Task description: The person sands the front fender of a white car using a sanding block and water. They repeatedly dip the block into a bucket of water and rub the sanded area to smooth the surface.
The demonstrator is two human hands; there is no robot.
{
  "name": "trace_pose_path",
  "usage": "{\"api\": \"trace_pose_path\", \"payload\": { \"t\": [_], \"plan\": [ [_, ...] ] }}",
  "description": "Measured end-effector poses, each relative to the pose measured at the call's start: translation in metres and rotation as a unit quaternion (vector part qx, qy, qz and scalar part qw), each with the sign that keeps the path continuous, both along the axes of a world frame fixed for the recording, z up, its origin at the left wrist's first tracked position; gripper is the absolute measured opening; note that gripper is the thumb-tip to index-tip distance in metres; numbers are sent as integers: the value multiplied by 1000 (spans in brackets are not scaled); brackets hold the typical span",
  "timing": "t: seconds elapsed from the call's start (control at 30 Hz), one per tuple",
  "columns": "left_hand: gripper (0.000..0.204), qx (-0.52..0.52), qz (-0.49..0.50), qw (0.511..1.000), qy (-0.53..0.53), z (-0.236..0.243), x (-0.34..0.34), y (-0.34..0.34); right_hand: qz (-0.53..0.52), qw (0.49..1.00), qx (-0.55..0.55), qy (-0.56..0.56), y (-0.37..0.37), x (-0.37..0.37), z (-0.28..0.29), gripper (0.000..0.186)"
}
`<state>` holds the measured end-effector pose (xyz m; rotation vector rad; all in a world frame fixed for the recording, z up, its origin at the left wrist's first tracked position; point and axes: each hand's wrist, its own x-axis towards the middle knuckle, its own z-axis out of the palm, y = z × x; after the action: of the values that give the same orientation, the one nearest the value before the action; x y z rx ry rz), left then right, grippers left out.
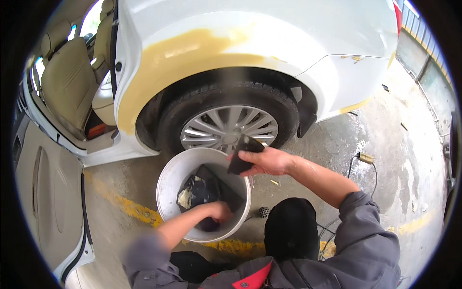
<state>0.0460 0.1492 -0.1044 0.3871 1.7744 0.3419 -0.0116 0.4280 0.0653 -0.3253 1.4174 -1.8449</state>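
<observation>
Gripping goes like this: left hand (219, 211) is down inside a white bucket (168, 180), fingers curled shut around something dark near the bottom. Can't tell exactly what it is, prob. a wet cloth or sheet, since dark crumpled sheets (197, 190) w/ a pale patch lie in the bucket beside it.

Far left of view: an open car door (48, 192), pale inner panel facing up, and beige seats (67, 82) visible thru the opening. Next along, a white car body (269, 24) w/ a broad band of tan filler (183, 53) following the wheel arch. Under it, a tyre w/ a silver spoked wheel (228, 129). Bucket stands on the concrete floor (385, 159) just in front of that wheel, near a worn yellow floor line (130, 207).

Right hand (267, 161) hovers over the bucket's far rim, closed on a dark flat block (244, 154), thumb on top, fingers beneath, block tilted down toward the bucket. Wrist and forearm look wet.

Pose: left forearm reaches in from lower left, grey sleeve pushed up, hand bent down into the bucket. Right forearm comes in from lower right, elbow bent, crossing above a raised knee in dark trousers.

To do this well, I'd judge: keep the block over the bucket so drips fall inside, and hold a firm pinch since wet surfaces slip.

Further right, a thin hose w/ a brass fitting (365, 158) lies on the floor.
</observation>
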Motion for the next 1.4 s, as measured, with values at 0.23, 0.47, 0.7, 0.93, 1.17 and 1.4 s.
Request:
{"api": "trace_pose_path", "payload": {
  "t": [0.23,0.47,0.7,0.93,1.17,1.4],
  "plan": [
    [33,38,188,980,-42,-49,0,-12,-107,994,33,-7,65,27,-5,53],
    [44,458,412,744,259,294,-105,63,-213,968,90,98,139,53,17,40],
    [65,97,-274,358,887,414,-181,96,-166,844,295,417,152,82,65,37],
    [79,124,-352,405,835,403,-189,137,-192,536,254,782,95,16,151,60],
    [75,71,-269,379,883,395,-180,4,-218,255,313,889,62,-86,198,55],
    [73,116,-252,362,890,386,-181,-7,-223,235,422,846,61,-94,170,62]
  ]
}}
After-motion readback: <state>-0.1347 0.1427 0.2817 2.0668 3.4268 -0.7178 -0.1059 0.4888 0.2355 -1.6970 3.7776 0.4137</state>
